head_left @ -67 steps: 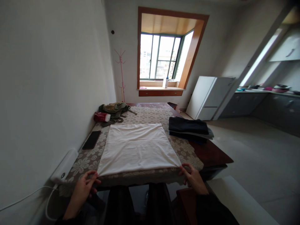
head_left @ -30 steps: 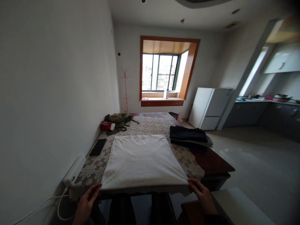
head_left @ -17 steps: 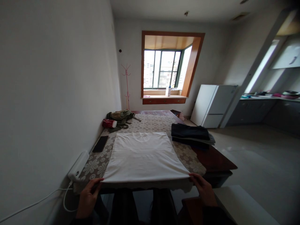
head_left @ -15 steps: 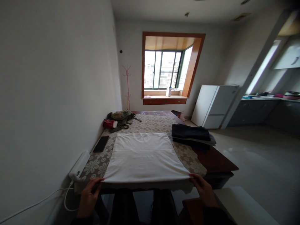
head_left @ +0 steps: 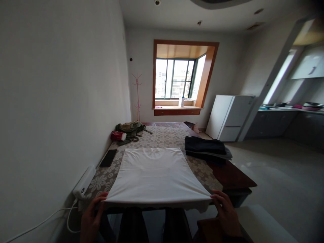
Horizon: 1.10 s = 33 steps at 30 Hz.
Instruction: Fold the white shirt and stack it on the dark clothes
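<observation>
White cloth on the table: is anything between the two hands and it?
Nothing visible. The left hand and the right hand each grip a near corner of the white cloth. The phone and the dark folded clothes lie beside it.

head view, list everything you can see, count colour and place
white folded cloth: 1, white, flat at table centre
lace floral tablecloth: 1, beige, over dark wooden table
folded dark clothes stack: 1, black, table right
black phone: 1, table left
white power strip: 1, by wall
olive backpack: 1, far left
red package: 1, beside backpack
white fridge: 1, right of window
left hand: grip on cloth's near left corner
right hand: grip on near right corner
</observation>
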Tool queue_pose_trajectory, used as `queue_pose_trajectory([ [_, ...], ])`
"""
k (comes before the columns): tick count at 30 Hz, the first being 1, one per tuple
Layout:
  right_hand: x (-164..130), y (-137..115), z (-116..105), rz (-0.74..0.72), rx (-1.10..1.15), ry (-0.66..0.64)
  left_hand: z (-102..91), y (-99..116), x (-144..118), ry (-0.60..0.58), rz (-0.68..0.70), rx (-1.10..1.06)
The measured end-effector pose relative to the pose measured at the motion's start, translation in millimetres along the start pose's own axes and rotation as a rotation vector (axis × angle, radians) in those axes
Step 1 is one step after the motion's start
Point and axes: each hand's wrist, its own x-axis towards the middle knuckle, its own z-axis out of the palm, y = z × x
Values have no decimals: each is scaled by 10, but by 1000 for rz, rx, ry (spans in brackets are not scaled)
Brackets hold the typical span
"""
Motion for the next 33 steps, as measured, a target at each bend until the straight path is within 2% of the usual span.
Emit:
queue_pose_trajectory([
  [4, -53, -237, -181, 26, 99, -18, -64, 188, -60, 140, 49, -89],
  [8, 222, -522, -164, -20, 128, 21, -36, 436, 199, 216, 35, -108],
  [11, 688, -691, 49, -45, 96, 38, 119, 607, 615, 217, 28, -82],
  [15, 1455, -763, 541, -53, 127, 3, 476, 683, 1344, 197, 70, 42],
  [19, 2058, -646, 1096, 1, 22, -106, 882, 527, 2069, 43, 29, 291],
  [22, 2261, -486, 1439, 40, -142, -193, 1154, 319, 2431, -77, 1, 456],
  [27, 2254, -155, 1770, 52, -234, -236, 1423, -47, 2602, -171, -37, 550],
  [30, 2227, 44, 1823, 23, -339, -223, 1470, -215, 2609, -188, -46, 600],
  [33, 2228, 156, 1808, -5, -459, -227, 1473, -288, 2625, -206, -28, 674],
])
